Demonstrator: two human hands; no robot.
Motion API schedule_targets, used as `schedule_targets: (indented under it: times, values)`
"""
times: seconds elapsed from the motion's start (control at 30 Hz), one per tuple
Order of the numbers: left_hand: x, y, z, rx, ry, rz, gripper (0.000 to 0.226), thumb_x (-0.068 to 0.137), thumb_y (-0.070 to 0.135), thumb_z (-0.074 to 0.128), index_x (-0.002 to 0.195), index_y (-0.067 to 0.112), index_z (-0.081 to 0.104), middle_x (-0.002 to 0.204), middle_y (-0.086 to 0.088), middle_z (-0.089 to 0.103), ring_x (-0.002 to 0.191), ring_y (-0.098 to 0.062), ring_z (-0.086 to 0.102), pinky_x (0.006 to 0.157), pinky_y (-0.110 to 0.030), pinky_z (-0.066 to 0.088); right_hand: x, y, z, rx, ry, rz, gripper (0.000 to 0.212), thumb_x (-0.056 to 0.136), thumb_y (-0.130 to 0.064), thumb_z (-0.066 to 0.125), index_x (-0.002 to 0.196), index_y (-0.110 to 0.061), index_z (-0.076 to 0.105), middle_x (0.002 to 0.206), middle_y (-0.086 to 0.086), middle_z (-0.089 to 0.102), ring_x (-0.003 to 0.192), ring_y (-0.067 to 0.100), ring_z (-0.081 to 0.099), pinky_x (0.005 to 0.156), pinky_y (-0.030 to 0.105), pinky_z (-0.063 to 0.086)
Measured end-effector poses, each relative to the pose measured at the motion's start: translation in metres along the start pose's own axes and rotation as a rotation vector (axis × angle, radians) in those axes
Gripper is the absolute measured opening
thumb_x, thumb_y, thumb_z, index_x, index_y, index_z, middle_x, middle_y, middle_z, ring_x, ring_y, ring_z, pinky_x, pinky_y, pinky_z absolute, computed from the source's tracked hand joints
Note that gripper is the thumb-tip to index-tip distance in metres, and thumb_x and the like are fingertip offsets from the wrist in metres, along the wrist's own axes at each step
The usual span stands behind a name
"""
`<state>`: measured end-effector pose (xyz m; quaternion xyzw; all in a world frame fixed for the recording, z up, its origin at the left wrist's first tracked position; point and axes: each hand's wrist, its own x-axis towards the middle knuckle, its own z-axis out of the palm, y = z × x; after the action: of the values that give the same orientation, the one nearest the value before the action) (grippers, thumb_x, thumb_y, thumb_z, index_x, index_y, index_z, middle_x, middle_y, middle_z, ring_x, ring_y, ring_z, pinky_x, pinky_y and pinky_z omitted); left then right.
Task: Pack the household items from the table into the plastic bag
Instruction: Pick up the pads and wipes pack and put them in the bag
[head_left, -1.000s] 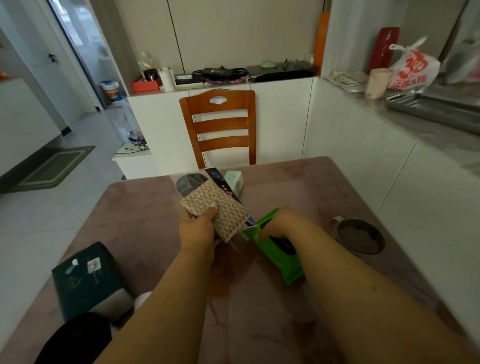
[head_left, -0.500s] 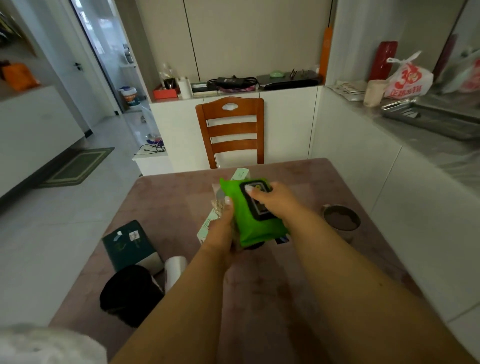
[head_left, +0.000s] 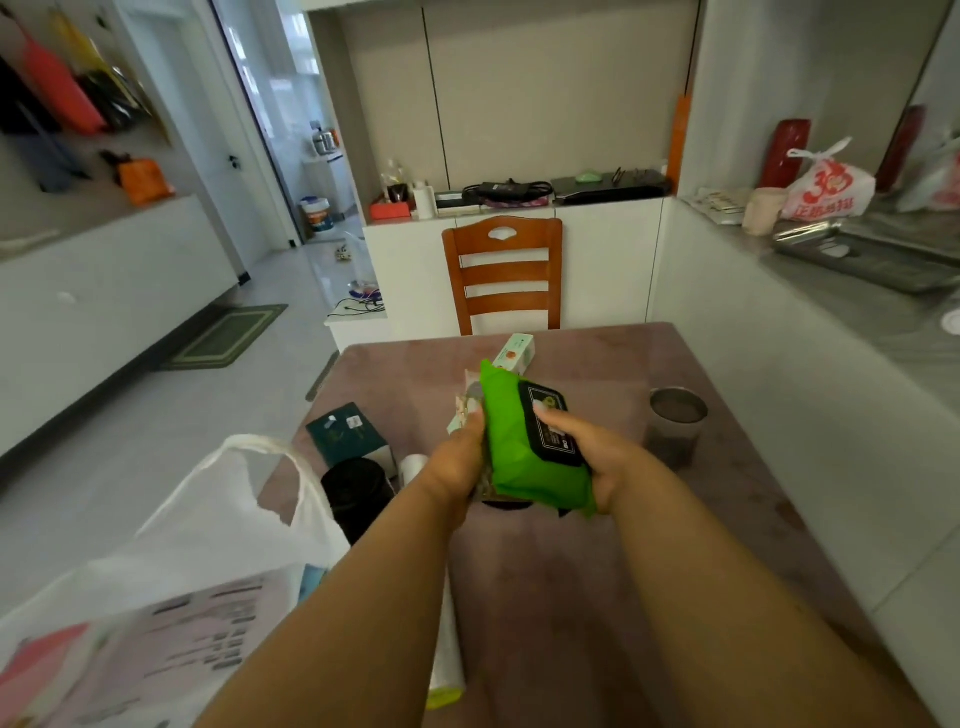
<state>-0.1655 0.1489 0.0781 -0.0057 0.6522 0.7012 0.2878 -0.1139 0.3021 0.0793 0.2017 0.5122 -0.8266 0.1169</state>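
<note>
Hands grip 1 green wipes pack (head_left: 524, 447) above the surface (head_left: 597, 571): left hand (head_left: 460, 457), right hand (head_left: 587, 452) clasping its sides, long axis pointing away.

Wooden chair (head_left: 506, 275) against white cabinets (head_left: 608, 260), tiled floor (head_left: 156, 431).

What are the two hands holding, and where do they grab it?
The green wipes pack: right hand grips its right edge, left hand presses other items against its left side.

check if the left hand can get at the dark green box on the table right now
Probably not yet. The left hand is full, helping the right hand hold the green wipes pack and other items. The dark green box lies uncovered to its left.
</note>
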Motion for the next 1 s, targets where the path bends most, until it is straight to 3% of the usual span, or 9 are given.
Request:
schedule_targets:
  times: [0.13,0.27,0.4,0.5,0.6,0.77,0.83,0.9,1.0]
  values:
    - [-0.026,0.008,-0.008,0.020,0.047,-0.027,0.075,0.091,0.069,0.031,0.137,0.014,0.053,0.127,-0.019,0.065,0.114,-0.035,0.064,0.100,-0.050,0.049,-0.020,0.006,0.022,0.006,-0.016,-0.049,0.026,0.084,-0.031,0.062,0.097,-0.009,0.070,0.078,0.014,0.076,0.065,0.026,0.073,0.064,0.033,0.059]
    - [-0.059,0.014,-0.013,0.009,-0.090,-0.118,0.078,0.088,0.074,0.027,0.129,0.017,0.061,0.123,-0.020,0.067,0.114,-0.039,0.063,0.099,-0.057,0.047,-0.044,0.012,0.040,0.048,-0.025,-0.121,0.022,0.086,-0.026,0.057,0.091,-0.009,0.069,0.068,0.013,0.075,0.056,0.024,0.071,0.053,0.030,0.059]
    - [-0.106,0.036,-0.033,0.301,-0.077,-0.096,0.077,0.089,0.074,0.024,0.117,0.015,0.065,0.116,-0.014,0.071,0.098,-0.029,0.069,0.084,-0.040,0.057,-0.078,0.018,0.066,0.094,-0.074,-0.216,0.022,0.077,-0.025,0.063,0.092,-0.009,0.069,0.070,0.012,0.075,0.059,0.023,0.072,0.057,0.031,0.060]
    - [-0.147,0.053,-0.061,0.488,-0.047,-0.073,0.079,0.091,0.070,0.019,0.110,0.008,0.064,0.108,-0.017,0.070,0.097,-0.031,0.066,0.091,-0.040,0.049,-0.103,0.030,0.094,0.116,-0.129,-0.268,0.027,0.062,-0.027,0.068,0.082,-0.011,0.074,0.070,0.011,0.075,0.060,0.022,0.071,0.061,0.031,0.059]
    - [-0.185,0.066,-0.099,0.580,-0.023,-0.089,0.084,0.091,0.070,0.013,0.107,0.005,0.063,0.096,-0.018,0.069,0.084,-0.028,0.065,0.084,-0.038,0.050,-0.128,0.045,0.126,0.137,-0.182,-0.296,0.025,0.054,-0.027,0.071,0.071,-0.009,0.077,0.065,0.011,0.074,0.055,0.022,0.071,0.056,0.029,0.060]
    - [-0.232,0.079,-0.162,0.661,0.132,-0.023,0.077,0.089,0.073,0.014,0.092,0.012,0.061,0.125,-0.019,0.060,0.117,-0.034,0.056,0.103,-0.048,0.045,-0.155,0.083,0.169,0.090,-0.248,-0.261,0.060,0.028,-0.028,0.091,0.083,-0.009,0.077,0.072,0.014,0.075,0.061,0.026,0.072,0.061,0.034,0.060]
    - [-0.245,0.080,-0.187,0.683,0.200,-0.012,0.079,0.089,0.074,0.015,0.100,0.011,0.061,0.138,-0.019,0.051,0.127,-0.037,0.047,0.108,-0.051,0.039,-0.159,0.098,0.186,0.072,-0.256,-0.209,0.047,0.040,-0.028,0.085,0.081,-0.008,0.076,0.069,0.014,0.074,0.058,0.026,0.071,0.057,0.033,0.060]
    - [-0.254,0.080,-0.207,0.703,0.222,-0.040,0.089,0.088,0.075,0.013,0.126,0.008,0.059,0.150,-0.017,0.040,0.137,-0.038,0.037,0.112,-0.055,0.032,-0.157,0.113,0.204,0.037,-0.202,-0.114,0.027,0.060,-0.024,0.071,0.082,-0.008,0.073,0.065,0.014,0.072,0.055,0.026,0.070,0.057,0.032,0.060]
    - [-0.262,0.077,-0.225,0.703,0.233,-0.035,0.088,0.090,0.072,0.012,0.144,0.012,0.045,0.158,-0.011,0.029,0.146,-0.039,0.022,0.116,-0.060,0.020,-0.140,0.132,0.234,-0.101,-0.112,0.003,0.027,0.066,-0.022,0.070,0.090,-0.009,0.071,0.070,0.015,0.073,0.062,0.028,0.069,0.071,0.036,0.057]
